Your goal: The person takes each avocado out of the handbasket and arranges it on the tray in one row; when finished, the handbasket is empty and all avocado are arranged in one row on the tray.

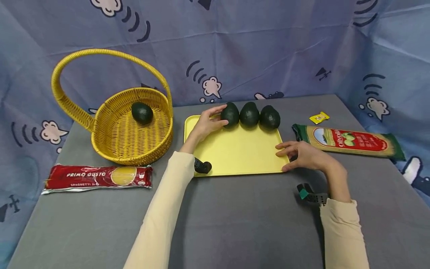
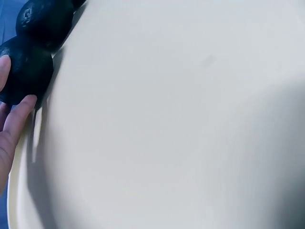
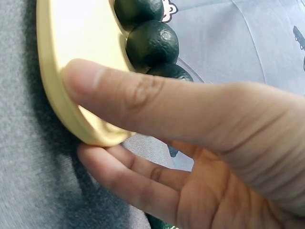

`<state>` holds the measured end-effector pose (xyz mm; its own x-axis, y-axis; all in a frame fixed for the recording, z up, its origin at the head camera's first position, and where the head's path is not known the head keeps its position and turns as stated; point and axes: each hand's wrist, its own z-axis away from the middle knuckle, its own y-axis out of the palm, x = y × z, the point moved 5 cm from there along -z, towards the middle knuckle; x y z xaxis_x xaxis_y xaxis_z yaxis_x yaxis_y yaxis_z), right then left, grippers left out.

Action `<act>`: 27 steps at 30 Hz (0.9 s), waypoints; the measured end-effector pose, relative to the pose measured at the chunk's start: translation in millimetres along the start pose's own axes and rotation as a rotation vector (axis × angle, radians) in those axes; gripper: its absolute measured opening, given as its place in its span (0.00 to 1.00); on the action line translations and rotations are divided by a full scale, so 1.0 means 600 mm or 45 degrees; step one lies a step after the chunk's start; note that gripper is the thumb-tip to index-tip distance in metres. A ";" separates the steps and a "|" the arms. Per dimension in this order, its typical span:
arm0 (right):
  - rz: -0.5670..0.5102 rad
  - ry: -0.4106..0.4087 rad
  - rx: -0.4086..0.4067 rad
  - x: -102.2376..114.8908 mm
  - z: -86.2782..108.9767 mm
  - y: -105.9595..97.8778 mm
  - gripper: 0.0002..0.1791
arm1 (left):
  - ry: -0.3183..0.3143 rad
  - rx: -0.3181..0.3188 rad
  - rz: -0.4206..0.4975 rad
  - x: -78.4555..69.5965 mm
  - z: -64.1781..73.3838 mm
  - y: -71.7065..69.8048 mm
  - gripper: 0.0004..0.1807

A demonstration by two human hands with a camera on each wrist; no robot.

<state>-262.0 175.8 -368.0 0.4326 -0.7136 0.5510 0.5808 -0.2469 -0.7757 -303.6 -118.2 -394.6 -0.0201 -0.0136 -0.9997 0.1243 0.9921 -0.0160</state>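
Three dark green avocados stand in a row along the far edge of a yellow tray (image 1: 242, 153). My left hand (image 1: 209, 122) holds the leftmost avocado (image 1: 230, 115), thumb at its near side and fingers at its far side; the left wrist view shows fingertips on its dark skin (image 2: 28, 69). Beside it are the middle avocado (image 1: 249, 114) and the right one (image 1: 270, 117). At the tray's right end, my right hand (image 1: 307, 155) grips the rim. In the right wrist view the thumb (image 3: 86, 83) lies over the rim, with fingers against the outside.
A yellow wicker basket (image 1: 100, 130) with a tall handle stands at left, one avocado (image 1: 142, 113) inside. A red spaghetti pack (image 1: 97, 177) lies before it. On the right are another pasta pack (image 1: 352, 141) and a small yellow packet (image 1: 319, 117). A patterned cloth hangs behind.
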 end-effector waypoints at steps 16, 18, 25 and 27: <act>-0.015 0.012 -0.011 -0.001 0.000 -0.002 0.32 | -0.008 -0.053 0.001 -0.008 0.004 -0.008 0.35; -0.017 0.014 -0.011 -0.001 -0.001 -0.002 0.32 | -0.004 -0.067 -0.017 -0.007 0.005 -0.010 0.34; -0.014 0.022 -0.011 -0.002 -0.002 0.000 0.32 | 0.001 -0.069 -0.020 -0.002 0.002 -0.006 0.34; -0.015 0.024 -0.010 -0.002 -0.001 0.001 0.32 | -0.003 -0.069 -0.020 0.000 0.001 -0.004 0.34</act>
<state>-262.8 176.0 -369.4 0.4130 -0.7227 0.5542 0.5802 -0.2603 -0.7718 -303.1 -120.8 -394.3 -0.0194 -0.0292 -0.9994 0.0705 0.9970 -0.0305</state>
